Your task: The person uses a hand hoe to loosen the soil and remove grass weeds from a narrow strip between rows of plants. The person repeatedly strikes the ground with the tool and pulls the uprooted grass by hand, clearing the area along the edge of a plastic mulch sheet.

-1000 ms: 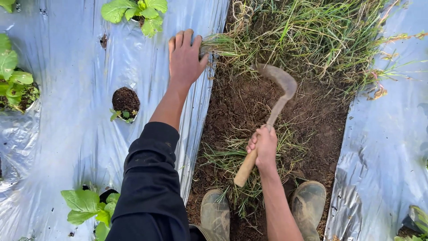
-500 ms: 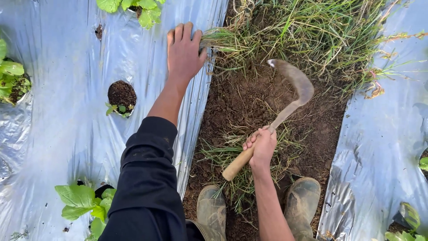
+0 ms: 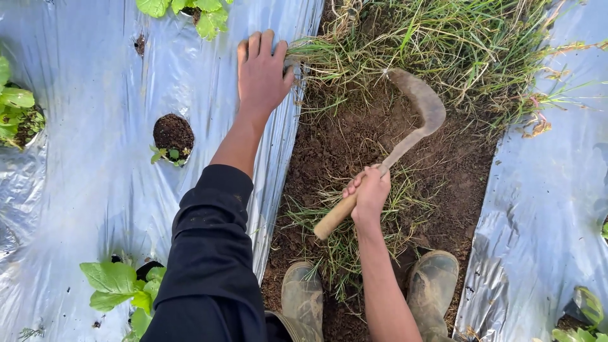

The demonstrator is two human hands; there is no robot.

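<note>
The right hand point(image 3: 368, 190) has a closed grip around the pale wooden handle of a sickle point(image 3: 405, 142), fingers wrapped over the upper part of the handle with its rounded butt sticking out below the fist toward the lower left. The forearm rises bare from the bottom edge of the soil strip point(image 3: 443, 171). The blade is dull grey metal, rust-stained, curved like a hook; its tip points left at the foot of the grass clump point(image 3: 443, 44) at the top end of the strip. The left hand point(image 3: 261, 69) lies flat, palm down and fingers together, its grip open, on the right edge of the left plastic sheet point(image 3: 95, 183), with the thumb against a bundle of grass stems. Its arm is stretched straight, covered by a dark sleeve point(image 3: 212, 253) pushed up past the wrist.

The sheet is shiny, silvery and wrinkled, dusted with crumbs of dirt. A round hole point(image 3: 172, 133) cut in it holds dark soil and a tiny seedling; other holes hold broad-leaved green plants point(image 3: 120, 288). A second silvery sheet point(image 3: 538, 209) lines the right edge of the strip. The soil is brown, crumbly and strewn with cut grass blades point(image 3: 335, 215). Two muddy rubber boots point(image 3: 303, 297) stand at its bottom end.
</note>
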